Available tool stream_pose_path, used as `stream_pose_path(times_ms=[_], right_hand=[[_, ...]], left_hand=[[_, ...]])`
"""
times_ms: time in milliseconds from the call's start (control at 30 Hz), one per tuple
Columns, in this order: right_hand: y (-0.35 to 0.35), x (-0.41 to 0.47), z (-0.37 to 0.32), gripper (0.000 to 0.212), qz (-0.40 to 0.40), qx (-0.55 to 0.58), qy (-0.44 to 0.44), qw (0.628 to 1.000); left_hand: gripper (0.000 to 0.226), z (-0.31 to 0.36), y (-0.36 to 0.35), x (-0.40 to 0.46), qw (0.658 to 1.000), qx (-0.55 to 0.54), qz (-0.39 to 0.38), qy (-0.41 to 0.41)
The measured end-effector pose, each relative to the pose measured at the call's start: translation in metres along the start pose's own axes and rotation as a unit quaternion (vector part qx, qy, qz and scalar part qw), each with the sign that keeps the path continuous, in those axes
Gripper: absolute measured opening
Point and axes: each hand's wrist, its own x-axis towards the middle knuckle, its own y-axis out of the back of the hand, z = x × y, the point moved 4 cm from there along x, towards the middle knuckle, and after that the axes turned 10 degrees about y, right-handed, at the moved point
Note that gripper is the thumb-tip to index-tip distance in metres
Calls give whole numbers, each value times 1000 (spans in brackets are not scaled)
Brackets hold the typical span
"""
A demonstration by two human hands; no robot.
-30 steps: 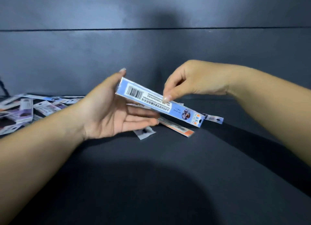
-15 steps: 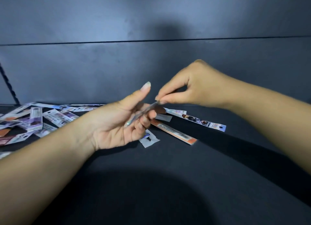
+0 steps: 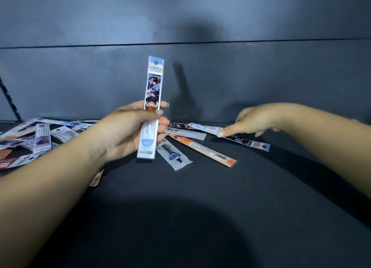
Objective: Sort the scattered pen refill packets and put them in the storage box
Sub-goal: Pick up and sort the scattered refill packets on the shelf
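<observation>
Gathering step: the left hand [image 3: 128, 135] holds one blue packet [image 3: 151, 105] upright in a curled grip. Right of it, the right hand [image 3: 255, 121] touches another packet [image 3: 230, 136] (grip unclear), which needs picking up next.

A pale-blue refill packet [image 3: 152, 107] stands upright, printed face outward; an orange packet [image 3: 202, 150] lies flat on the dark surface; more packets [image 3: 38, 136] sit heaped at left.

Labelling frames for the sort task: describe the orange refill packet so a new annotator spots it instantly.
Start at the left hand, which holds a blue packet upright. Just to its right, on the dark table, lies the orange packet, running diagonally toward the near right. It is the only long orange strip there, with a barcode near its lower end.
</observation>
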Motion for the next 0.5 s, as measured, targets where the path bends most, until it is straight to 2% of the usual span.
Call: stream_pose_path(times_ms=[100,267,333,400,500], right_hand=[[-8,10,3,54,14,46,2,999],[-6,8,-5,22,29,169,47,984],[-7,9,-17,22,28,221,74,972],[-15,11,-33,31,21,164,79,983],[-28,9,-57,47,26,-12,69,997]], left_hand=[[14,-3,-1,2,1000,-17,-19,17],[24,4,-1,1,1000,-8,-20,15],[29,9,4,1,1000,-8,-9,4],[34,13,9,1,1000,-4,4,-3],[38,18,14,0,1000,-6,13,-5]])
